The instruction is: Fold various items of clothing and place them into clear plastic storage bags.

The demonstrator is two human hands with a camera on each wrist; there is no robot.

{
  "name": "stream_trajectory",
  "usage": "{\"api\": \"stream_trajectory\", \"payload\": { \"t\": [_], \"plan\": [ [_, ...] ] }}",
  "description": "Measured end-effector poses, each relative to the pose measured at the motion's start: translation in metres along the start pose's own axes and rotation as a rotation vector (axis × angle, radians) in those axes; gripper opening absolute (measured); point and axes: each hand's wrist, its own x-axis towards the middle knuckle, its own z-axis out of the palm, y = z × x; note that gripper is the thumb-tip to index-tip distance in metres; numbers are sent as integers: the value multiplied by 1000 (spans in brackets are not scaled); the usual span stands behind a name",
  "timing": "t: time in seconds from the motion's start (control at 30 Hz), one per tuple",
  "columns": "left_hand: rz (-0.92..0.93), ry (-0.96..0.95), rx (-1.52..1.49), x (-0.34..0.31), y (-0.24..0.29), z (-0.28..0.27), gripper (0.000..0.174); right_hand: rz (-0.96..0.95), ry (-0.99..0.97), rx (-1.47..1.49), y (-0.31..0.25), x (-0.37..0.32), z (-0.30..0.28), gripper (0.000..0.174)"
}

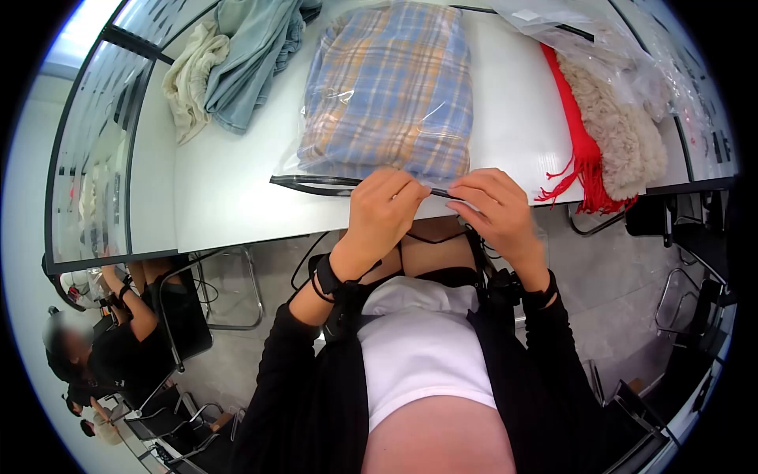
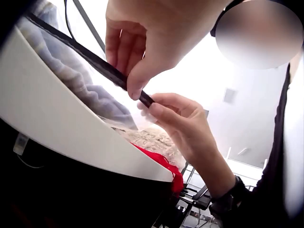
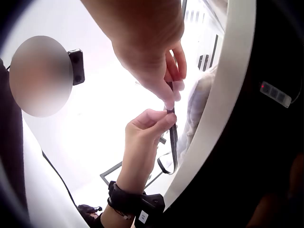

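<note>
- The left hand (image 1: 383,209) pinches the black strip (image 1: 284,181) along the near edge of the clear bag (image 1: 345,96), thumb against fingers.
- The right hand (image 1: 497,213) pinches the same strip just beside the left hand, between thumb and fingertips; the 2 grips are close together.
- The bag lies on the white table (image 1: 213,197), beyond both hands, its strip end at the table's near edge.
- Inside the bag is 1 folded plaid cloth (image 1: 403,87), blue, orange and white, just past the fingers and touching neither hand.
- To the left of the grips, the strip shows 2 black edges, apart along the middle and together at the far left end.
- Light blue denim (image 1: 253,71) and a cream cloth (image 1: 189,79) lie at the far left.
- A red fringed cloth (image 1: 580,142) lies at the right, beside a beige fluffy cloth (image 1: 624,134).
</note>
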Motion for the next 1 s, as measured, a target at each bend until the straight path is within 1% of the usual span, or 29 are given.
{"api": "stream_trajectory", "payload": {
  "t": [0.13, 0.27, 0.33, 0.43, 0.53, 0.63, 0.73, 0.77, 0.8, 0.9, 0.93, 1.0],
  "plan": [
    [-10, -2, -10, 1, 5, 1, 12, -22, 72, -67, -1, -2, 7, 17],
    [-13, 66, -42, 7, 4, 2, 13, 66, 94, -13, 3, -5, 5, 15],
    [-6, 59, -35, 3, -3, 1, 11, 86, 107, -11, 2, -4, 3, 15],
    [3, 39, 4, 1, -4, 1, 8, 120, 66, -15, 2, -4, 1, 15],
    [-10, 6, 37, 3, -3, 0, 7, 72, 61, -92, -2, 1, -2, 16],
    [-24, -19, 48, 3, -2, 3, 7, 38, 48, -47, -3, -1, 3, 14],
    [-18, -26, 13, 3, -3, 5, 8, 16, 73, -105, 3, -1, 5, 13],
    [-10, -24, -2, 3, -4, 5, 10, 25, 77, -115, 3, -3, 6, 13],
    [18, 23, -19, 6, -2, 4, 11, 29, 85, -127, 4, -3, 7, 12],
    [-14, 82, -7, 0, -5, 3, 11, 77, 102, -127, 7, -4, 5, 12],
    [7, 72, 25, -3, -7, 3, 12, 101, 109, -121, 5, -2, 4, 13],
    [48, 51, 87, -10, -12, 3, 12, 81, 74, -193, -6, 4, 1, 13]
  ]
}}
